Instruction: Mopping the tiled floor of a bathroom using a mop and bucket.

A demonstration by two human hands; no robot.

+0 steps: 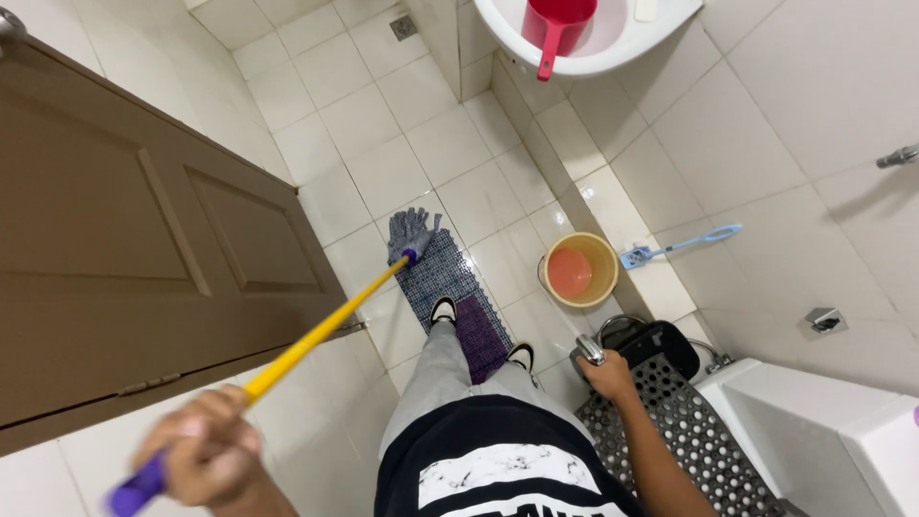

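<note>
The yellow-handled mop (321, 330) slants down to the blue floor mat (450, 287), its grey head (412, 233) on the mat's far end. The left hand (206, 450) has its fingers wrapped round the purple grip; the right hand (605, 375) clutches a metal sprayer (589, 349) near the orange bucket (577, 269).

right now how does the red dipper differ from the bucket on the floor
The red dipper has a long handle and sits up in the white basin; the bucket is yellowish, has no such handle and stands on the floor tiles. The dipper lies tilted, the bucket upright. Both are round, open plastic vessels.
</note>
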